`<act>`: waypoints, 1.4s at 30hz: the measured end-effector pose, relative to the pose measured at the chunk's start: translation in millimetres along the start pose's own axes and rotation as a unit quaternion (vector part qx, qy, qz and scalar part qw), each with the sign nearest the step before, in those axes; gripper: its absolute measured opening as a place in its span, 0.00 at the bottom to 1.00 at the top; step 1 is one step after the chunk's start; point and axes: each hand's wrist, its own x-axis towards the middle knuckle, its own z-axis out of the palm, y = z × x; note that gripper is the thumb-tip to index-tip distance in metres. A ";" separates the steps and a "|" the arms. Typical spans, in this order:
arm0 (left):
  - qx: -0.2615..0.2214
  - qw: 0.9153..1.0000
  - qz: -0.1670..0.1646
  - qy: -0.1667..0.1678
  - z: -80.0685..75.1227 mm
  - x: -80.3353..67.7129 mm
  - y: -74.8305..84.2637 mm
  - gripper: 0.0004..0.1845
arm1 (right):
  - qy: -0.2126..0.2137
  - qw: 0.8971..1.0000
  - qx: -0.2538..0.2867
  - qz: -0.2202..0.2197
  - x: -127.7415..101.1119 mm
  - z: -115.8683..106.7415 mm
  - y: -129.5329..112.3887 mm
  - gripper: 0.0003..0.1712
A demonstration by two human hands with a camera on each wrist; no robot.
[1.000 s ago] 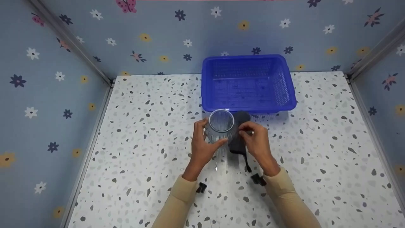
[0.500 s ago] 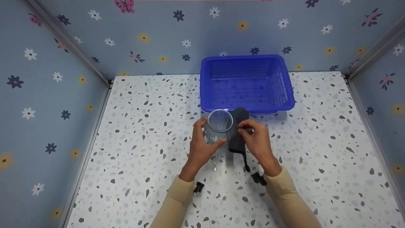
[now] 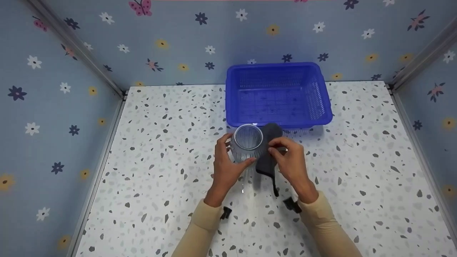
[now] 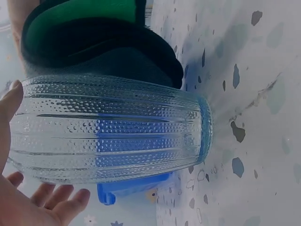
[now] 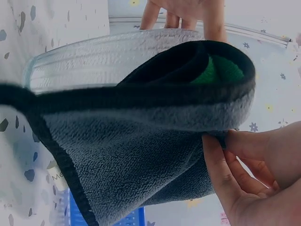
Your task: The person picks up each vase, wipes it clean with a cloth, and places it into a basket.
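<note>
— Glass jar: where in the frame?

— Centre of the head view, upright on the speckled tabletop, mouth up, just below the near edge of the blue basket. Ribbed and dotted wall, clear, filling the middle of the left wrist view.

— Left hand?

— Curled round the jar's left side, thumb toward the lower edge of the frame, fingers wrapped behind. Gripping, plainly: in the left wrist view, thumb tip at the left edge against the glass, fingertips showing at lower left past the jar.

— Right hand?

— Pinching a grey cloth between thumb and fingers, pressed against the jar's right side. In the right wrist view, cloth folded over itself, fleecy grey outside, black-bound edge, a green layer showing at upper right; fingers clamped on the fold at lower right.

— Cloth against the glass or apart?

— Touching, draped along the jar's side; jar wall visible just above the fold in the right wrist view. Loose corner hanging toward the lower centre of the head view, black edging trailing down.

— Anything else?

— Beige sleeves rising from the bottom edge. Blue walls with flower print at left, top and right. Two small black pieces low in the frame, near the wrists; what exactly, cannot tell.
</note>
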 end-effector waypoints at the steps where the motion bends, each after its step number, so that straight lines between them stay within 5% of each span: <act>1: 0.013 1.000 0.003 -0.001 0.4 -0.2 0.5 0.56 | 0.000 1.000 0.002 -0.004 -0.7 -0.2 -0.7 0.07; 7: 0.038 0.998 0.021 -0.049 -7.2 3.2 -0.5 0.51 | 0.003 1.000 0.000 -0.016 -2.7 -1.1 -2.0 0.06; 15: -0.098 0.990 0.021 -0.102 -19.3 12.3 -6.6 0.39 | -0.002 1.000 0.001 -0.019 -4.0 0.5 -6.9 0.07; 31: -0.058 0.998 0.031 -0.024 -5.8 1.1 -2.0 0.47 | -0.004 0.996 -0.082 -0.037 -1.2 4.1 -16.7 0.07; 42: -0.072 0.997 0.023 -0.018 -3.1 0.0 -3.1 0.47 | 0.013 0.991 -0.123 -0.055 -0.7 7.6 -18.7 0.06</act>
